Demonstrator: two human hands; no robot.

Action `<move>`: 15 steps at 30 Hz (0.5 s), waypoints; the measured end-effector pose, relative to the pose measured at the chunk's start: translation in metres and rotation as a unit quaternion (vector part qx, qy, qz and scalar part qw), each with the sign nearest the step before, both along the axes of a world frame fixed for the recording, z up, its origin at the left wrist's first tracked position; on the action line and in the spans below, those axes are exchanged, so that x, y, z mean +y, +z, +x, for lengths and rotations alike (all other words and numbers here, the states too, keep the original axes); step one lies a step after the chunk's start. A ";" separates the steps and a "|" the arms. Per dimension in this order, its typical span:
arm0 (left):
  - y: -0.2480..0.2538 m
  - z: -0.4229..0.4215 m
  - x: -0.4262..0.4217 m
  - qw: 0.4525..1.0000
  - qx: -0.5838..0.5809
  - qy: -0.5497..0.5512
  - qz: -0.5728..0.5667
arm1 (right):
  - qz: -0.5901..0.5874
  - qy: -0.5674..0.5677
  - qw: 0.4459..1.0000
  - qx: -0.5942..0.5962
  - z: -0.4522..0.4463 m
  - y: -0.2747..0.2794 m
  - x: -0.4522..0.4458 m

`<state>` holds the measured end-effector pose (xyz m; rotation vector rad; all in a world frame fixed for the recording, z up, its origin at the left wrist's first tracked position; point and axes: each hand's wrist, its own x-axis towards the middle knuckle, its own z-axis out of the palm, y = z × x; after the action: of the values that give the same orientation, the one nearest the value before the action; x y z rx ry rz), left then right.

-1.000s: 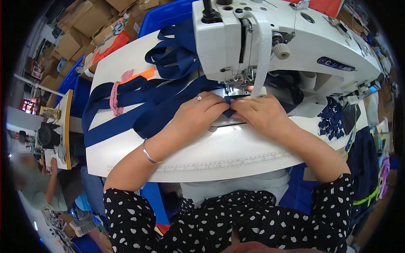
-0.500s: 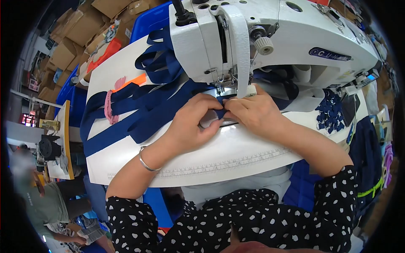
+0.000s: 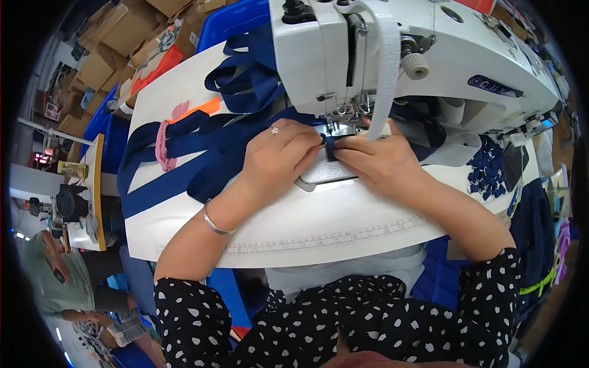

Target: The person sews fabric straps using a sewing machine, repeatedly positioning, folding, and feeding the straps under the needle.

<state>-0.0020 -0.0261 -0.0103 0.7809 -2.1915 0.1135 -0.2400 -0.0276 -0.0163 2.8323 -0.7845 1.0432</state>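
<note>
At the needle area of a white sewing machine (image 3: 310, 61), my left hand (image 3: 279, 156) pinches a navy fabric strip (image 3: 331, 151) from the left, thumb and fingers together. From the right side, my right hand (image 3: 379, 161) presses its fingertips on the same strip, close to the presser foot (image 3: 341, 130). A short end of the strip hangs towards me over the metal plate (image 3: 334, 172). Long navy webbing (image 3: 165, 191) runs leftward from behind my left hand and lies in loops on the white table. The fingers hide part of the strip.
A pink tie (image 3: 162, 147) and an orange strip (image 3: 205, 110) lie by the webbing. Small navy pieces (image 3: 488, 168) are heaped at the right. A printed ruler (image 3: 331, 238) follows the table's front edge. Another person (image 3: 70, 276) is at the far left.
My left hand has turned, its thumb tucking in towards the fingers at the strip. A short strip end now shows between the hands. The view has shifted slightly, so the machine appears further right.
</note>
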 end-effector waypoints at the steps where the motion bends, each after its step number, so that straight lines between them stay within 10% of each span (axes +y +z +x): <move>1: -0.001 0.001 0.001 1.000 0.001 0.004 0.000 | -0.006 0.010 1.000 0.017 -0.002 0.000 -0.001; 15: -0.012 -0.002 0.011 0.996 -0.090 -0.019 -0.014 | 0.012 0.006 1.000 0.013 -0.003 -0.003 -0.001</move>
<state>-0.0043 -0.0149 -0.0228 0.7365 -2.3683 0.2028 -0.2428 -0.0285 -0.0197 2.8667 -0.7847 1.0030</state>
